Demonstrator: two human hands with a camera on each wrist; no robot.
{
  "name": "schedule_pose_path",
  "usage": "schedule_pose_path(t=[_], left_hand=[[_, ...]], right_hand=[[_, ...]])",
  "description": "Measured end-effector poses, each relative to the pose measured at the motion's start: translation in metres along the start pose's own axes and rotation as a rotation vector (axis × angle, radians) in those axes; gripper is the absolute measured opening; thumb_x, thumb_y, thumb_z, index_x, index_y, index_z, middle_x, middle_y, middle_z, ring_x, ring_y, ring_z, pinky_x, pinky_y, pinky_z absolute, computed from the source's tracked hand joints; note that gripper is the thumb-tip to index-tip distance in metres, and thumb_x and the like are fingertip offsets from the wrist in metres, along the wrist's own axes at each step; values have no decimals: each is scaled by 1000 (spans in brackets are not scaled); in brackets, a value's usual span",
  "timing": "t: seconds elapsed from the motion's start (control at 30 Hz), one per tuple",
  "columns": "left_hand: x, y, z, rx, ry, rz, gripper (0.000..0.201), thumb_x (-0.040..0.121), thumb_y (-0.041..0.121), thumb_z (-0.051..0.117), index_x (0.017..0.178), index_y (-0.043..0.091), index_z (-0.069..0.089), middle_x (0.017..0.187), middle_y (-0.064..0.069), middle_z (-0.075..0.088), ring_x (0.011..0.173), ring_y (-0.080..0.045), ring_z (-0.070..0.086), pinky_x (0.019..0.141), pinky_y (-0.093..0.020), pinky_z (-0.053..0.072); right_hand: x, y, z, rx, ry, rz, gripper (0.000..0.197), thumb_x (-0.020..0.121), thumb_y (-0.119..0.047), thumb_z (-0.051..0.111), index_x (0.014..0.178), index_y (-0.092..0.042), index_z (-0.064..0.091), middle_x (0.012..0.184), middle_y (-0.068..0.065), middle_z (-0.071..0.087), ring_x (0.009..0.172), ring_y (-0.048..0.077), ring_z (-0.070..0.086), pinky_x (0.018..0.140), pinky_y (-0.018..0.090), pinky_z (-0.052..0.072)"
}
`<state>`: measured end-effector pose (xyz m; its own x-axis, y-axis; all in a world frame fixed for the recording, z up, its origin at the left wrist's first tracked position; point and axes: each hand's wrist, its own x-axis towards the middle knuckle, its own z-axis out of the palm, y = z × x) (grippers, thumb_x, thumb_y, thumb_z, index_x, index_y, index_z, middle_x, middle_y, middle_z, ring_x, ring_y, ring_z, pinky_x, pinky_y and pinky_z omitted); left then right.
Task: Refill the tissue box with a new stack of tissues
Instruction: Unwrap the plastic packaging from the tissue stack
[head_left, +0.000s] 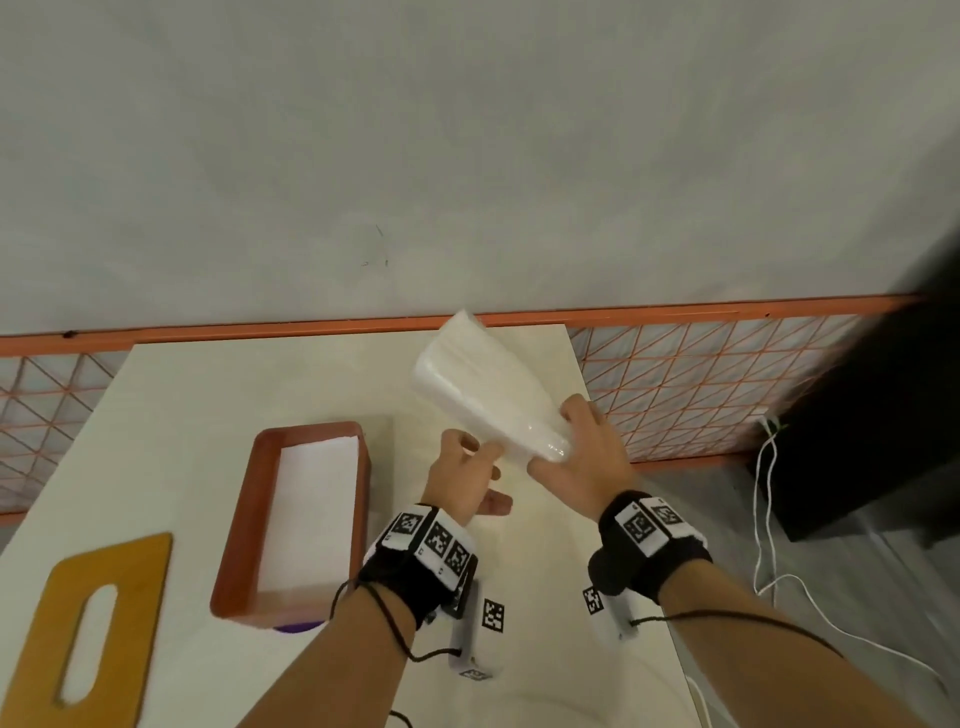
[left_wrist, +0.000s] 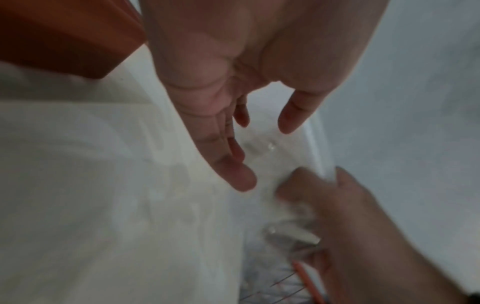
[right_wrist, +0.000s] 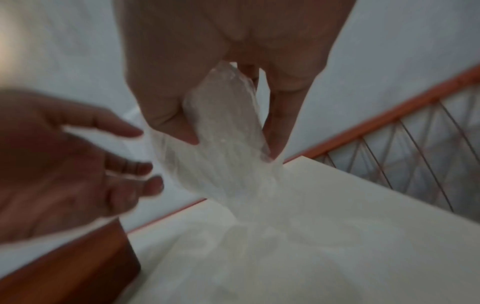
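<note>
A white tissue stack in clear plastic wrap (head_left: 483, 389) is held tilted above the table, its far end pointing up and away. My right hand (head_left: 558, 441) grips its near end, thumb on one face and fingers on the other; the right wrist view shows this grip (right_wrist: 232, 146) on the wrap (right_wrist: 228, 164). My left hand (head_left: 480, 457) is just left of that near end, fingers relaxed and spread (left_wrist: 259, 148), holding nothing. The brown-red tissue box (head_left: 236, 525) lies open on the table to the left, white inside.
A yellow wooden lid with an oval slot (head_left: 130, 597) lies at the near left of the pale table (head_left: 530, 571). An orange mesh fence (head_left: 691, 384) runs behind and to the right of it. White cables (head_left: 763, 519) and a black object (head_left: 872, 426) are at the right.
</note>
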<state>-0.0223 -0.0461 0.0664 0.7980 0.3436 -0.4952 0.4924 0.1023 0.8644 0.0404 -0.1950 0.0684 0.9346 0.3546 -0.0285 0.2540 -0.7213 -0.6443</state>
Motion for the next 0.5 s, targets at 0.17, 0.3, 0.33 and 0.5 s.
schedule_pose_path(t=[0.17, 0.3, 0.33, 0.5], left_hand=[[-27, 1, -18, 459, 250, 141, 40, 82, 42, 63, 101, 8, 52, 102, -6, 54, 87, -26, 60, 81, -39, 53], [-54, -5, -28, 827, 244, 528, 77, 66, 35, 73, 130, 21, 33, 139, -2, 29, 129, -25, 33, 104, -43, 36], [-60, -6, -24, 912, 167, 597, 91, 64, 34, 74, 139, 28, 23, 149, 3, 19, 140, -22, 21, 110, -47, 28], [-65, -10, -16, 764, -24, 498, 132, 58, 37, 84, 143, 49, -17, 143, 5, 46, 132, -20, 43, 106, -57, 32]], right_hand=[[-32, -6, 4, -365, 4, -82, 64, 68, -44, 68, 122, -23, 39, 117, -4, 42, 108, 22, 43, 74, 41, 53], [-49, -21, 1, -512, -32, -165, 65, 70, -43, 67, 126, -26, 40, 125, -4, 44, 116, 25, 41, 81, 42, 51], [-51, -27, 0, -541, -32, -206, 67, 69, -41, 68, 128, -26, 41, 128, -4, 45, 117, 25, 41, 84, 43, 49], [-53, -59, -15, -413, -139, -460, 81, 65, -24, 69, 140, -15, 36, 133, 0, 51, 124, 24, 40, 103, 38, 37]])
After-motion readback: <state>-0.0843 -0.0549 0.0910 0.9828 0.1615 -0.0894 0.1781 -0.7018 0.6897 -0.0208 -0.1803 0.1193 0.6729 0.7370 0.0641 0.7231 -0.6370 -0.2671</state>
